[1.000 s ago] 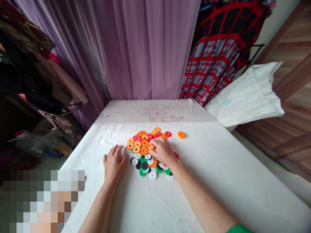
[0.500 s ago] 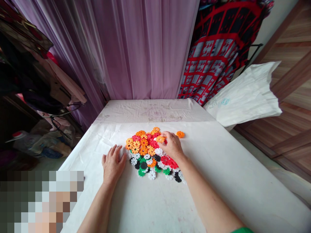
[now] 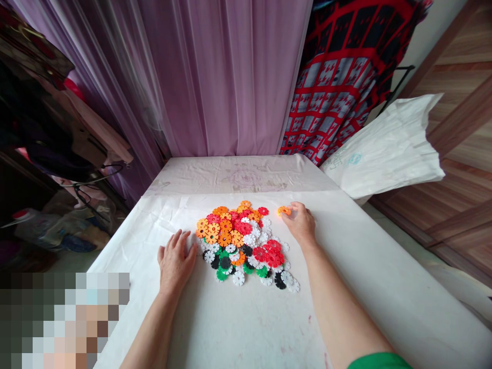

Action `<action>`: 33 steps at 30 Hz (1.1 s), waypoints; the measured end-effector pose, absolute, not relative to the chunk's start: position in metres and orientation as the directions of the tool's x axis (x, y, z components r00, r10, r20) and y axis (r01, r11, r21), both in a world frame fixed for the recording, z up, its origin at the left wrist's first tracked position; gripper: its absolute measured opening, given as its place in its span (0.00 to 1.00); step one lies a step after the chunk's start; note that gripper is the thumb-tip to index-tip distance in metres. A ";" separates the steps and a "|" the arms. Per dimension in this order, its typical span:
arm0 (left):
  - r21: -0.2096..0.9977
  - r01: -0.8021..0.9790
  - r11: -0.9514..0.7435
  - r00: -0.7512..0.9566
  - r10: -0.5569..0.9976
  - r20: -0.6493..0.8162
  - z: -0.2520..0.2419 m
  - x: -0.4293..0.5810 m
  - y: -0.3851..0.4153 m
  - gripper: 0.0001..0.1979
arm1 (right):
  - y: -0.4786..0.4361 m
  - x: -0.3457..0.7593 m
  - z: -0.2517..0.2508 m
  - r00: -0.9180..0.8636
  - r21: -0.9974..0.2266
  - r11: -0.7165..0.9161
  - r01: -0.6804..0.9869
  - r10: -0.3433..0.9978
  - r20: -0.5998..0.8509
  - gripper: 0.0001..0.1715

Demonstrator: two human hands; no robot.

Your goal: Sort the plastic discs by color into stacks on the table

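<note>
A heap of flower-shaped notched plastic discs (image 3: 225, 238) in orange, red, white, green and black lies on the white-covered table (image 3: 238, 323). My right hand (image 3: 303, 225) is beyond the heap's right side, its thumb and fingers pinched on an orange notched disc (image 3: 284, 210). Whether a second disc lies beneath that one I cannot tell. To the left of the heap, my left hand (image 3: 177, 261) rests on the table with its fingers apart, holding nothing. Red discs (image 3: 273, 252) cluster at the heap's right, and a white disc (image 3: 293, 285) lies at its near right edge.
A purple curtain (image 3: 230, 77) hangs behind the table. At the right edge stands a white bag (image 3: 388, 148), near a red-and-black patterned cloth (image 3: 326, 87). Clothes (image 3: 88, 118) hang at the left. A pixelated patch covers the lower left.
My right hand has moved right, from the heap with an orange disc in its fingers to where a lone orange disc lay. My left hand stays about where it was.
</note>
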State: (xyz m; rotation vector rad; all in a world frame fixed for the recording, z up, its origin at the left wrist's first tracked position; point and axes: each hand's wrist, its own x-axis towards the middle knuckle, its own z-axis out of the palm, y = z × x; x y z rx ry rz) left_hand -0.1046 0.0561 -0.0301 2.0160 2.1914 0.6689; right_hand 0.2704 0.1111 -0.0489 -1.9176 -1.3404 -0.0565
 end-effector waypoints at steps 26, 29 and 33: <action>0.384 0.923 0.030 -0.128 0.965 0.231 -0.029 -0.104 0.055 0.21 | 0.095 0.266 -0.040 0.440 -0.337 -0.330 0.882 0.834 0.332 0.13; 0.386 0.922 0.031 -0.131 0.963 0.237 -0.029 -0.104 0.056 0.21 | 0.096 0.266 -0.041 0.440 -0.336 -0.331 0.882 0.832 0.337 0.12; 0.385 0.922 0.037 -0.133 0.965 0.226 -0.029 -0.103 0.056 0.21 | 0.092 0.266 -0.037 0.431 -0.289 -0.341 0.895 0.828 0.357 0.11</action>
